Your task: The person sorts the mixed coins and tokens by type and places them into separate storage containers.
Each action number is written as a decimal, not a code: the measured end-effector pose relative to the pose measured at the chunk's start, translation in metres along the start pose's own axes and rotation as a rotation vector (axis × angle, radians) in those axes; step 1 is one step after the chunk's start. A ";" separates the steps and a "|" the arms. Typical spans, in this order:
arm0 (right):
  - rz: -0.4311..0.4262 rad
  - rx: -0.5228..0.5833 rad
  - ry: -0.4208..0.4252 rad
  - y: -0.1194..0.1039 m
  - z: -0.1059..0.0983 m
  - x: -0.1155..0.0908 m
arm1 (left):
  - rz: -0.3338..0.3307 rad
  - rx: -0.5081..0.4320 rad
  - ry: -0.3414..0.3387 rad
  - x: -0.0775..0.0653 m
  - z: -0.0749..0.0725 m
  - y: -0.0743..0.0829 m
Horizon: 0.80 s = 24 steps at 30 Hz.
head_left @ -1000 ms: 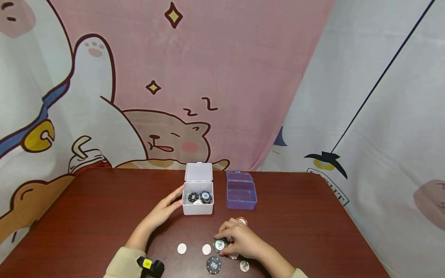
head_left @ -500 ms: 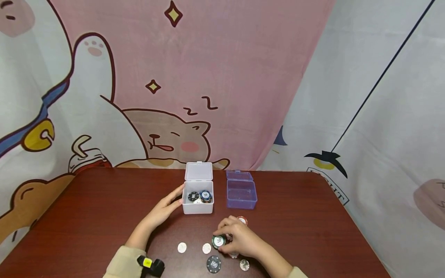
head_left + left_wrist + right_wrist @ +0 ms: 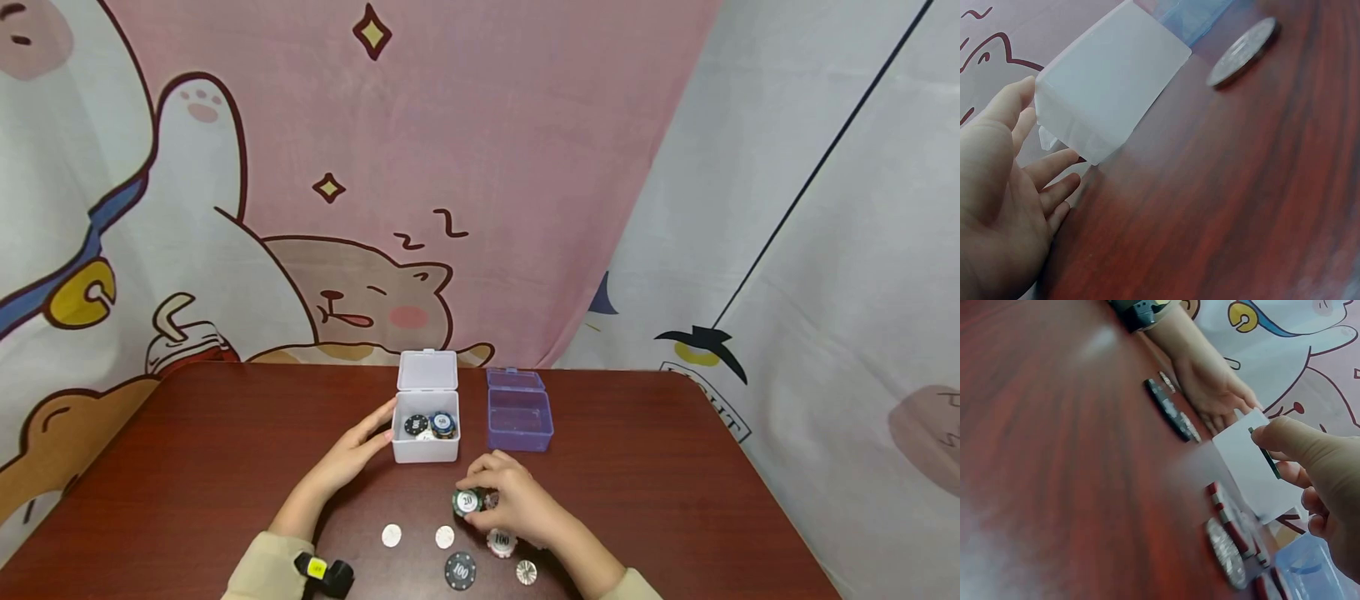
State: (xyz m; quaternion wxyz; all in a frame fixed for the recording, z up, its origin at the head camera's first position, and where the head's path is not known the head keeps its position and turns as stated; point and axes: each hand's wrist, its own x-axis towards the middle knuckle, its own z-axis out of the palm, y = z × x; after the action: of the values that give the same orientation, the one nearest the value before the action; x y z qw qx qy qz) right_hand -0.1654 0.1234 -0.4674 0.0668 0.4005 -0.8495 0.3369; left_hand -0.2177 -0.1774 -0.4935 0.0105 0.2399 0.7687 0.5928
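Observation:
My right hand (image 3: 513,500) pinches a green poker chip (image 3: 467,501) marked 20 between thumb and fingers, raised over the table. In the right wrist view that chip (image 3: 1266,455) shows edge-on in front of the white box. With fingers fairly straight, my left hand (image 3: 348,458) touches the left side of the white plastic box (image 3: 425,451), whose lid stands up. Inside lie a black chip (image 3: 416,425) and a blue chip (image 3: 442,425), with something white partly showing. The left wrist view has the left hand (image 3: 1016,187) against the box wall (image 3: 1110,75).
To the right stands a translucent purple-blue box (image 3: 520,439), lid up. Loose on the table are a black 100 chip (image 3: 460,572), a red-and-white 100 chip (image 3: 502,543), pale round discs (image 3: 392,535) and a silvery coin-like disc (image 3: 527,572). A patterned cloth (image 3: 525,167) hangs behind.
My right hand has carried the green chip up and away from me, toward the boxes, uncovering the red-and-white 100 chip. The left hand stays at the white box.

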 end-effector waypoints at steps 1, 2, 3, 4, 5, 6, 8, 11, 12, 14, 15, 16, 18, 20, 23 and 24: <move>-0.002 0.006 0.009 -0.001 -0.001 0.002 | -0.002 -0.004 0.000 0.000 0.000 0.000; -0.005 0.010 0.017 -0.001 -0.002 0.003 | -0.004 -0.012 -0.001 0.000 0.000 0.001; -0.010 0.009 0.026 -0.002 -0.003 0.005 | -0.004 -0.012 -0.001 0.000 -0.001 0.001; -0.016 0.004 0.035 -0.002 -0.003 0.006 | -0.002 -0.017 -0.002 0.000 0.000 0.001; -0.021 -0.001 0.044 -0.002 -0.004 0.008 | 0.000 -0.016 -0.002 0.000 0.000 0.001; -0.026 -0.008 0.052 -0.002 -0.004 0.010 | 0.003 -0.011 -0.003 0.000 0.000 0.000; -0.036 -0.015 0.066 -0.002 -0.005 0.014 | 0.011 -0.006 -0.006 0.000 0.000 0.000; -0.050 -0.024 0.084 -0.002 -0.006 0.020 | 0.015 0.000 -0.008 0.001 0.000 -0.002; -0.054 -0.024 0.088 -0.002 -0.007 0.022 | 0.013 -0.004 -0.009 0.001 0.000 -0.002; -0.059 -0.024 0.093 -0.003 -0.008 0.026 | 0.007 -0.017 -0.009 0.001 0.000 -0.002; -0.058 -0.021 0.095 -0.003 -0.008 0.028 | 0.003 -0.020 -0.009 0.001 0.000 -0.001; -0.058 -0.018 0.097 -0.004 -0.009 0.030 | 0.002 -0.024 -0.008 0.001 0.000 -0.002; -0.052 -0.016 0.101 -0.004 -0.011 0.034 | -0.004 -0.022 -0.007 0.001 0.000 0.000; -0.047 -0.015 0.107 -0.005 -0.012 0.038 | -0.007 -0.010 -0.005 0.000 0.001 0.002; -0.046 -0.025 0.120 -0.004 -0.013 0.045 | -0.004 -0.008 -0.004 0.000 0.001 0.009; -0.049 -0.026 0.124 -0.004 -0.013 0.047 | -0.001 -0.008 -0.005 -0.001 0.001 0.012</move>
State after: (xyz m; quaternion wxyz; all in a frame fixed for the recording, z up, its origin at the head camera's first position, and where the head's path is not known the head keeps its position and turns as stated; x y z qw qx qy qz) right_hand -0.1965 0.1004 -0.4372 0.1328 0.3985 -0.8379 0.3485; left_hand -0.2123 -0.1745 -0.4828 0.0139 0.2411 0.7664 0.5953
